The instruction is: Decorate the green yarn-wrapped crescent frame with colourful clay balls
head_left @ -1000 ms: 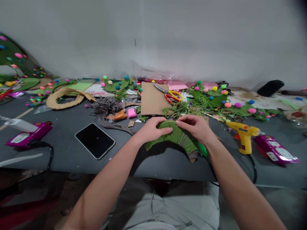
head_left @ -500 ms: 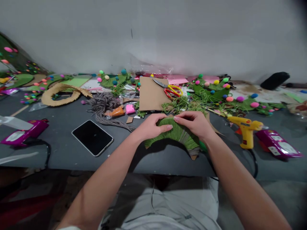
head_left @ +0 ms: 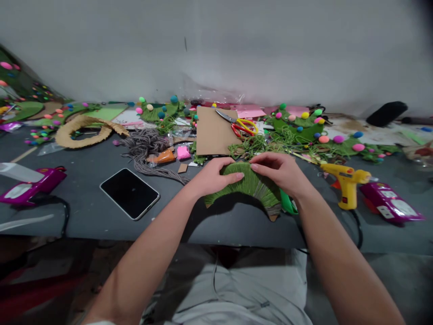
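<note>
1. While my left hand (head_left: pixel 216 176) keeps its place on the green arch (head_left: pixel 248 183), my right hand (head_left: pixel 279 174) has shifted slightly rightward along the far edge in the last half second.
2. For the work, I judge this to be a small change of hold: each grip is narrow, with the arch held between thumb and fingers, partly hidden.
3. It is at the middle of the bench (head_left: pixel 216 230), near side; whether it touches the surface, I cannot tell.
4. Closely wound yarn makes fine ribs on it, grey strands (head_left: pixel 264 194) cross toward its right leg, and a stiff cardboard tip (head_left: pixel 274 218) stays bare.
5. A smooth, flat phone (head_left: pixel 130 193) lies left; a yellow glue gun (head_left: pixel 347 180), right.
</note>
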A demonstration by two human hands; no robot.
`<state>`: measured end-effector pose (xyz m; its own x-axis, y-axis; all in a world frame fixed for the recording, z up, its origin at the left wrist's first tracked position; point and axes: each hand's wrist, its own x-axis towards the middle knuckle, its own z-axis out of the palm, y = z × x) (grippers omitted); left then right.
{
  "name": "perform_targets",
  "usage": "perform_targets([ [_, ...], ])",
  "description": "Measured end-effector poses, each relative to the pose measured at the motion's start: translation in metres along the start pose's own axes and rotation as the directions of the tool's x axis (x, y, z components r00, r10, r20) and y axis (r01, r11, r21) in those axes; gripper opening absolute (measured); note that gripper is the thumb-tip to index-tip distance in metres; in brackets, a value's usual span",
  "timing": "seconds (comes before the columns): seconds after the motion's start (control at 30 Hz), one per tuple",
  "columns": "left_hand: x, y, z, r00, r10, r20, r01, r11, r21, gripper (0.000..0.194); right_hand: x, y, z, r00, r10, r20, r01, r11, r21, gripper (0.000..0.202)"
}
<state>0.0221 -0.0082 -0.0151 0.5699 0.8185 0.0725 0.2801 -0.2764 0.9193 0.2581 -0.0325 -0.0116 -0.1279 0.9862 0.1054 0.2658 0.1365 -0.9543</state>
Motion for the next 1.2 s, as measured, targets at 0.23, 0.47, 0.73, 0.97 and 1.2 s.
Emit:
perform_targets([
  [0.23, 0.000, 0.000, 0.003, 1.000, 0.010, -0.006, -0.010, 1.000, -0.007, 0.030, 0.004, 0.003, 0.012, 0.999, -0.013, -0.035, 0.014, 0.999, 0.030, 0.026],
  [0.47, 0.001, 0.002, 0.005, 1.000, -0.010, -0.010, 0.011, 0.998, 0.067, 0.030, 0.004, 0.000, 0.013, 0.998, 0.055, 0.010, -0.055, 0.998, 0.020, 0.032],
  [0.73, 0.002, 0.002, 0.004, 0.996, -0.029, -0.089, 0.029, 1.000, 0.002, 0.028, 0.003, 0.000, 0.008, 0.997, 0.005, 0.076, 0.003, 0.994, -0.112, 0.037],
  [0.97, 0.001, 0.003, 0.003, 0.977, -0.073, -0.198, 0.070, 0.997, -0.022, 0.025, 0.000, 0.003, 0.012, 0.995, -0.095, 0.000, 0.089, 0.930, -0.358, 0.049],
  [1.2, 0.003, 0.002, 0.006, 0.979, 0.002, -0.202, 0.026, 0.990, 0.140, 0.043, -0.003, 0.003, 0.016, 0.971, -0.225, 0.077, 0.231, 0.818, -0.526, 0.055],
])
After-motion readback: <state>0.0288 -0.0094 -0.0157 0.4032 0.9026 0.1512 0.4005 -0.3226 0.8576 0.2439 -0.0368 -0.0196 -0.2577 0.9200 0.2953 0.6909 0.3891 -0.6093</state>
